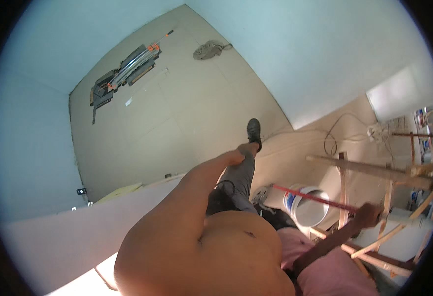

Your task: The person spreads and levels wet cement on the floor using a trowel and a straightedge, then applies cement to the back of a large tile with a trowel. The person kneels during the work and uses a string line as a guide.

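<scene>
My bare left arm reaches forward, and my left hand lies at the grey trouser leg, just behind a black shoe. Its fingers are too small and hidden to read. At the right, my right hand is closed round the end of a thin red pole. That pole slants leftward across the mouth of a white bucket with a blue-marked side. Something pink, like cloth, shows beside my right forearm; whose it is I cannot tell. A grey clog shows left of the bucket.
A wooden trestle-like frame stands close to my right hand. Cables loop over the floor. Farther off, a long tile-cutter-like tool lies on dark pieces, with a grey bag near the wall. A low white wall runs along my left.
</scene>
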Tool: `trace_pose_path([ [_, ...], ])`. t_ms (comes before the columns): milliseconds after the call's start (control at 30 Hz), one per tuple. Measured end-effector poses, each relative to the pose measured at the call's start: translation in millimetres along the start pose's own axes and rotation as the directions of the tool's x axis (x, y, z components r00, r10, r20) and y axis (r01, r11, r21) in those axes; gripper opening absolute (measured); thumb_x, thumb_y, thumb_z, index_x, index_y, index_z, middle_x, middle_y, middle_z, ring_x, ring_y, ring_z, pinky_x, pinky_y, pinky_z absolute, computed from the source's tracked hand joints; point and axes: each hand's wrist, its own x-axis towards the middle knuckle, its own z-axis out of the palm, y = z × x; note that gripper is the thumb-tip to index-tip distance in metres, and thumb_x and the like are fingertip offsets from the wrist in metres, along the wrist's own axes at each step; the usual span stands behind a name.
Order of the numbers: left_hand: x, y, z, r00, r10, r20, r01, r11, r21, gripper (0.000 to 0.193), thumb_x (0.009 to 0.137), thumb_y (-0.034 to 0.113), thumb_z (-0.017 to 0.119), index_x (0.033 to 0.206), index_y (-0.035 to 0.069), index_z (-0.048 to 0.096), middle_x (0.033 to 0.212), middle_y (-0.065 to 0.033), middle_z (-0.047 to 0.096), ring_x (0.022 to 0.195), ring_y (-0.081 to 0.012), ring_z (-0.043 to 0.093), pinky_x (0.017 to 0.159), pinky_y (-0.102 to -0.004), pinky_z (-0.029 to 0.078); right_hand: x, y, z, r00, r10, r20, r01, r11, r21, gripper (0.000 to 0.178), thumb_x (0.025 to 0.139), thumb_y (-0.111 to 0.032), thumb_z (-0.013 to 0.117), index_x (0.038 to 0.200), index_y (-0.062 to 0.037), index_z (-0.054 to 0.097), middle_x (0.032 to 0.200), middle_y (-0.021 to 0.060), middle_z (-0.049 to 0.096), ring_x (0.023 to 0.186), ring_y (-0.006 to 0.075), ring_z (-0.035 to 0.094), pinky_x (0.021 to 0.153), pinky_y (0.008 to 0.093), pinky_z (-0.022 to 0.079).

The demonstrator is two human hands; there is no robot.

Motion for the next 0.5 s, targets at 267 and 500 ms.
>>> trace_pose_path([
  [267,101.9,-35.0,-89.5,0.971,0.033,0.237,0.007,0.986,-0.167,0.063,0.096,0.046,0.046,0.127,-0.007,0.054,0.132,-0.0308,0.053,0.123,-0.0442,0.052,0.104,-0.0487,0.042,81.2,145.1,-224.6,0.811,-0.362,-0.46,-0.553,-0.217,-0.804,0.008,0.086,-0.021,0.061,0.091,-0.0149,0.059,0.076,0.002,0.059,0.073,0.0161,0.062,0.075,0.0381,0.049],
  [500,128.1,-52.3,-235.8,0.997,-0.048,0.057,0.066,0.923,-0.379,0.066,0.095,0.05,0.046,0.127,-0.008,0.054,0.133,-0.03,0.053,0.124,-0.0435,0.051,0.105,-0.0479,0.041,190.2,433.0,-361.9,0.594,-0.057,-0.802,-0.457,-0.845,-0.278,0.007,0.086,-0.02,0.061,0.091,-0.0143,0.059,0.077,0.0033,0.06,0.073,0.0174,0.062,0.076,0.0391,0.05],
])
